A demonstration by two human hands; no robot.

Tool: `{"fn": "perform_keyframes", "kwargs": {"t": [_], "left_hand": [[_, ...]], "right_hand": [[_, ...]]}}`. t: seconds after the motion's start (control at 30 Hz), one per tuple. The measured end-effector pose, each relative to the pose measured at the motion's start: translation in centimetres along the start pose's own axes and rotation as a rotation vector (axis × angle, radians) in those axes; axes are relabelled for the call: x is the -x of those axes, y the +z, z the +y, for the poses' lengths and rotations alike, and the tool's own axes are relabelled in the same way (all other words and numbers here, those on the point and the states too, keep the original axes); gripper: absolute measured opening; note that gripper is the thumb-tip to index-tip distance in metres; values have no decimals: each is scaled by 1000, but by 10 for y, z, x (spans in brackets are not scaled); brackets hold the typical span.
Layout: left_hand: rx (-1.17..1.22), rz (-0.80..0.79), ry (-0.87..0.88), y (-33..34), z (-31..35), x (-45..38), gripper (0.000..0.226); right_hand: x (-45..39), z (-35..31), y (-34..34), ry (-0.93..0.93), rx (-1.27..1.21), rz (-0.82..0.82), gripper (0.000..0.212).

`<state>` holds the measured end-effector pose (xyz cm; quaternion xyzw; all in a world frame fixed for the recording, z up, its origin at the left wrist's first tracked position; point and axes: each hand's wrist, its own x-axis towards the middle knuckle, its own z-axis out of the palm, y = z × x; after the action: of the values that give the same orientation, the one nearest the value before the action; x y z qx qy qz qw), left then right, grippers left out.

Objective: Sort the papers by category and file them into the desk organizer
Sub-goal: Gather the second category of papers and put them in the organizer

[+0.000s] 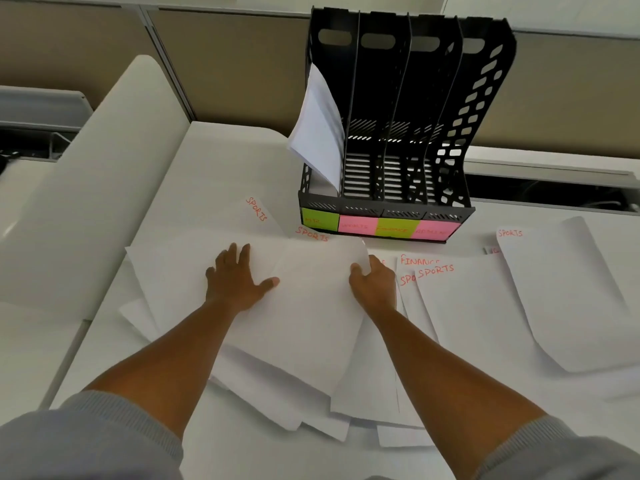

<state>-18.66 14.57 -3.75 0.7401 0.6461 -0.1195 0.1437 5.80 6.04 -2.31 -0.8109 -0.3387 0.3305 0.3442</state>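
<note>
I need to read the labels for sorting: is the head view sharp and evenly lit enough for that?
Head view: dim, soft; SPORTS sheet by the desk organizer is legible, sticky notes faint and blurred; wide-angle bending at the edges; no glare.

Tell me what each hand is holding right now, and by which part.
The right hand grips the top blank sheet by its far right corner, fingers curled round the edge. The left hand holds nothing; it presses flat on the same sheet's left part.
</note>
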Motion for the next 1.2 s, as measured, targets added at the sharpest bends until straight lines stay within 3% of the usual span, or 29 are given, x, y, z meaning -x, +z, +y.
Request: {"fn": "perform_keyframes", "kwargs": {"t": [0.2, 0.33, 0.4, 0.47, 0.57, 0.67, 0.8, 1.03, 1.2], "left_hand": [[-50, 45, 20, -5, 15, 7, 79], [-70, -25, 17, 0, 21, 13, 104], [-76, -33, 7, 2, 23, 14, 107], [-61, -7, 3, 3, 26, 14, 97], [-72, 62, 9, 3, 30, 14, 65], [-97, 242, 74, 3, 34, 17, 36], [172, 313, 69, 0, 50, 28, 46], [367, 159, 84, -8, 119, 41, 64], [534, -194, 81, -8, 167, 53, 70]], "right_hand": [[12, 24, -22, -3, 10, 104, 18], [17, 44, -43, -15, 28, 142, 9], [21, 52, -51, -43, 33, 126, 15], [26, 60, -57, -78, 45, 146, 24], [33, 71, -61, -95, 40, 145, 28], [37, 80, -61, -37, 14, 108, 25], [41, 83, -63, -6, -5, 99, 22], [46, 83, -61, 23, -77, 54, 21], [50, 78, -57, 26, -140, 32, 23]]}}
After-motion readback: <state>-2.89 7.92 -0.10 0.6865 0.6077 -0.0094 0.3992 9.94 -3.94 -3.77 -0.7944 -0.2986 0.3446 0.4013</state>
